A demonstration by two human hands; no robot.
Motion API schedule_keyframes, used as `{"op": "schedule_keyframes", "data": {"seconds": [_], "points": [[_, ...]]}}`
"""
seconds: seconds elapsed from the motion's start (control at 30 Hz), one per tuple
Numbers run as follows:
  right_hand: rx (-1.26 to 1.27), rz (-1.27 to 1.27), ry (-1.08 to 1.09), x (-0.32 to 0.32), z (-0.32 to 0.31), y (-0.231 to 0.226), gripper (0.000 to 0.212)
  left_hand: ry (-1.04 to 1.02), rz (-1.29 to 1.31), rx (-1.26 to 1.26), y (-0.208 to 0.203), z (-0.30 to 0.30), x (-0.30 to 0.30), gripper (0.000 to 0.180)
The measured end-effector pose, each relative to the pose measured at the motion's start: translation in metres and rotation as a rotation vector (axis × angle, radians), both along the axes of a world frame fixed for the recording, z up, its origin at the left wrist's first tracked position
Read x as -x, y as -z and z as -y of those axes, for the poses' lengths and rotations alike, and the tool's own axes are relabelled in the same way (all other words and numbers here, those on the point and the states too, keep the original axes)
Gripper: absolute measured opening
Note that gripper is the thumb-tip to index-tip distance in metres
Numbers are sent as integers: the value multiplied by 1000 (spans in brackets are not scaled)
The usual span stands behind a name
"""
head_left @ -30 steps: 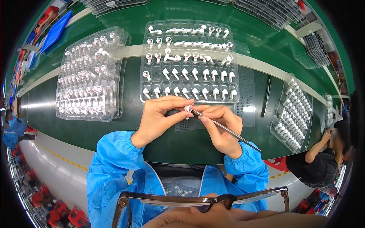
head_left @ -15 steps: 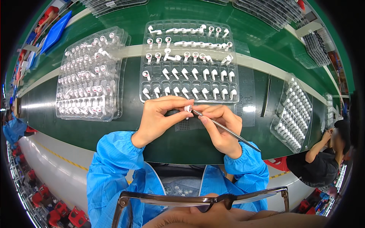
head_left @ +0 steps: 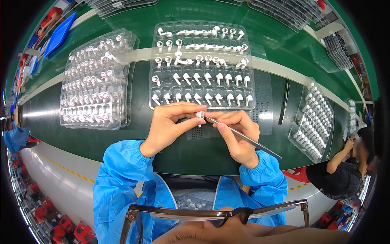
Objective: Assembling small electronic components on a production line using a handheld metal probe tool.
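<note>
Between thumb and fingers, my left hand (head_left: 172,125) pinches a small white earbud housing (head_left: 200,115), its round open end turned toward my right hand. My right hand (head_left: 239,132) grips a pair of slim metal tweezers (head_left: 255,143) like a pen. The tweezers' tip is at the housing's open end; whether it touches cannot be made out. Just beyond both hands lies a clear plastic tray (head_left: 252,91) with rows of white earbud pieces, some showing round open ends and others lying with stems down.
A stack of filled clear trays (head_left: 126,81) stands to the left, another filled tray (head_left: 312,122) to the right. A dark thin tool (head_left: 284,101) lies on the green table (head_left: 61,140). A perforated dark mat (head_left: 264,118) sits under the middle tray. At far right a person (head_left: 339,175) works.
The tweezers' rear end has shifted slightly right and down, and my right thumb has moved a little to the right. My left hand keeps the earbud housing nearly in place.
</note>
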State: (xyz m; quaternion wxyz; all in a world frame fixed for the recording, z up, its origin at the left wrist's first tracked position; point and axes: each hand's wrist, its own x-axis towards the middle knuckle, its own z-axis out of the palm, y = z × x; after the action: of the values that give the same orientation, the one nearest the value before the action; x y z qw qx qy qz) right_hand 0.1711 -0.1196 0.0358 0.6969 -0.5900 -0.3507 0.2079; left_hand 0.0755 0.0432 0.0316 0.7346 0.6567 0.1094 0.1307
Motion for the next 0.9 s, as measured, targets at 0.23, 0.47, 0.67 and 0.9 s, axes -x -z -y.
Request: {"op": "schedule_keyframes", "data": {"seconds": [0.23,0.47,0.67,0.9], "points": [[20,57,-8,0,-1,-2,8,2,16,-42,1,0,0,26],[6,43,-10,-2,-2,-2,8,-111,17,-307,-3,-6,-2,27],[-15,-61,6,-7,-1,2,7,-482,76,-549,-9,-36,-11,16],[-2,9,-20,-5,-6,11,6,-602,16,-1180,-3,-50,-13,14]]}}
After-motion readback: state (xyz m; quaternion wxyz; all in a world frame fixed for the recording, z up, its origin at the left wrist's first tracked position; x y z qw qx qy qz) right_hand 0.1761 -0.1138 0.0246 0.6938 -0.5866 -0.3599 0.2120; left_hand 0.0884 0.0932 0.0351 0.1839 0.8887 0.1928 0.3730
